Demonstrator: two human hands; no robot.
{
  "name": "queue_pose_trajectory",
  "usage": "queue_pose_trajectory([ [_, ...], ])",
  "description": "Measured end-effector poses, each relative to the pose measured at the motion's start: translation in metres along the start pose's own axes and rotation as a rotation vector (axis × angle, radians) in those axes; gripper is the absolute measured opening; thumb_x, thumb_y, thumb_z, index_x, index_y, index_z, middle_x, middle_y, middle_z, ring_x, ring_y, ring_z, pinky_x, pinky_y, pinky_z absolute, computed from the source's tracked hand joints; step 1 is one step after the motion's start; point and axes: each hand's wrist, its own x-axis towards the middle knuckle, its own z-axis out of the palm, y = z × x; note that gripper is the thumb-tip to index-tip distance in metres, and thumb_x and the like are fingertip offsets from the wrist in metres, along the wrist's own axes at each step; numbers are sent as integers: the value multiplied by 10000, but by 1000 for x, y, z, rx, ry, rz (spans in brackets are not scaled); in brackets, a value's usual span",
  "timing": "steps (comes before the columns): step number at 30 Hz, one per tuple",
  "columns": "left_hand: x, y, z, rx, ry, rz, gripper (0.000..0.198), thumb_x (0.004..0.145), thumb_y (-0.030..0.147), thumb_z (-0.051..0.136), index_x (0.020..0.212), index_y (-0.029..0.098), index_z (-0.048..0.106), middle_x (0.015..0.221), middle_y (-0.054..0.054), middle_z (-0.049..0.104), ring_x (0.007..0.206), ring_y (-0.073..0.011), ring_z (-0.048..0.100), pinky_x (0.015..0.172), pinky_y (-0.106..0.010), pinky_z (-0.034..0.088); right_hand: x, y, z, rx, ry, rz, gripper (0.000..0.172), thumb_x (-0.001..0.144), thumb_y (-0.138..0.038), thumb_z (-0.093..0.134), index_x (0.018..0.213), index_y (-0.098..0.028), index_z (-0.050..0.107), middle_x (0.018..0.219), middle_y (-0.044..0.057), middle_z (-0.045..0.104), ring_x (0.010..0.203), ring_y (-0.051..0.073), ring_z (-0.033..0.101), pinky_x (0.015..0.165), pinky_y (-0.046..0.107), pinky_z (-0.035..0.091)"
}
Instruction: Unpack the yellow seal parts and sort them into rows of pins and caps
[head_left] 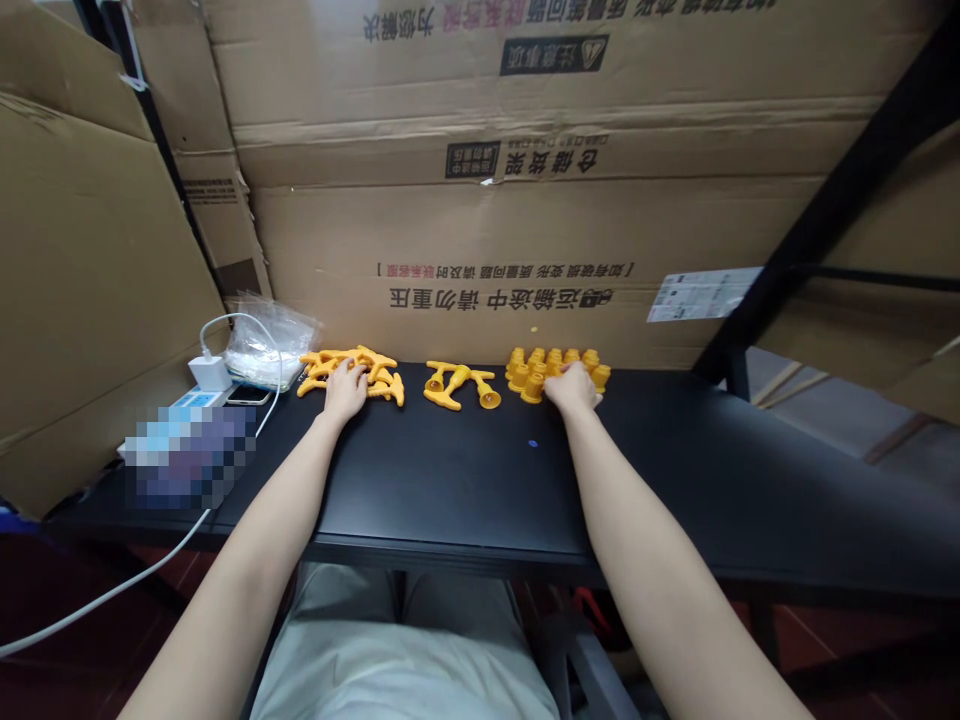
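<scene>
My left hand point(346, 391) is on a pile of yellow T-shaped plastic handles point(386, 389) at the back left of the table, its fingers curled over one of them. At the back right, my right hand point(574, 388) closes on a yellow cup-shaped piece at the front of a cluster of such flanged plastic cups point(532, 384). Its fingertips are partly hidden by the hand and the cups. Between the hands lie a few yellow assembled pieces point(459, 378), each with a T-shaped bar joined to a cup; one cup's open mouth point(490, 398) faces me.
The black table point(450, 480) is backed by a tall cardboard sheet point(450, 230). At left stand a white charger point(211, 373) with a cable, a phone point(248, 395) and a clear plastic bag point(270, 345). A black metal post point(817, 210) slants on the right. A small blue mark point(532, 443) shows on the tabletop.
</scene>
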Motion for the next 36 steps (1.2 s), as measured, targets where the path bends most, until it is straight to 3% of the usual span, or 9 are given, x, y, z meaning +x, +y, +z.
queue_pose_trajectory([
  [4,0,0,0,-17,7,5,372,890,244,406,1165,159,643,1352,-145,496,1266,-259,464,1078,-421,377,4,0,3,35,-11,18,239,827,-256,460,961,-176,641,1015,177,595,1023,315,542,833,483,371],
  [7,1,1,-1,-21,11,5,351,887,240,418,1134,155,652,1337,-141,511,1260,-249,472,1074,-414,380,3,1,3,80,101,-20,255,826,-243,425,978,-193,624,1040,168,587,973,301,552,821,484,390],
  [13,-2,10,-8,-66,33,112,227,862,317,508,935,191,683,1300,-98,554,1226,-233,492,1076,-409,362,-16,-16,-5,61,277,-339,332,850,-203,348,1106,-147,551,1154,200,544,1041,315,524,874,493,360],
  [15,-3,15,-10,-84,9,164,191,843,321,535,798,194,670,1280,-78,570,1203,-220,505,1073,-402,363,-28,-28,-5,26,242,-529,319,863,-187,340,1097,-145,553,1142,197,560,1066,310,515,870,460,364],
  [19,-5,23,-13,-114,-55,248,273,845,317,512,634,188,628,1179,-66,620,1114,-196,553,1031,-385,401,-56,-49,8,-80,30,-859,278,872,-179,366,1042,-158,586,1068,163,618,1020,288,542,842,415,380],
  [22,-6,26,-12,-103,-104,297,282,838,316,517,625,190,651,1171,-60,627,1115,-200,553,1033,-379,397,-77,-55,24,-211,-171,-969,251,868,-201,413,1018,-170,612,1058,156,635,981,296,558,807,430,405],
  [25,-8,27,-10,-49,-158,290,257,848,297,500,726,198,703,1225,-56,611,1177,-213,519,1057,-395,374,-89,-54,35,-336,-271,-950,243,849,-209,457,1019,-162,624,1122,179,613,1025,323,545,797,454,420],
  [29,-9,27,-6,8,-210,252,275,868,275,458,851,195,721,1293,-64,576,1222,-234,491,1060,-420,366,-89,-49,40,-372,-190,-873,287,816,-179,479,1070,-159,610,1148,202,599,1032,336,545,791,464,423],
  [36,-10,30,-5,108,-191,229,201,816,210,491,844,169,685,1179,-96,617,1151,-244,528,1017,-400,402,-89,-58,25,-483,-305,-542,345,849,-199,453,1161,-76,535,1155,219,611,1112,319,551,892,450,387],
])
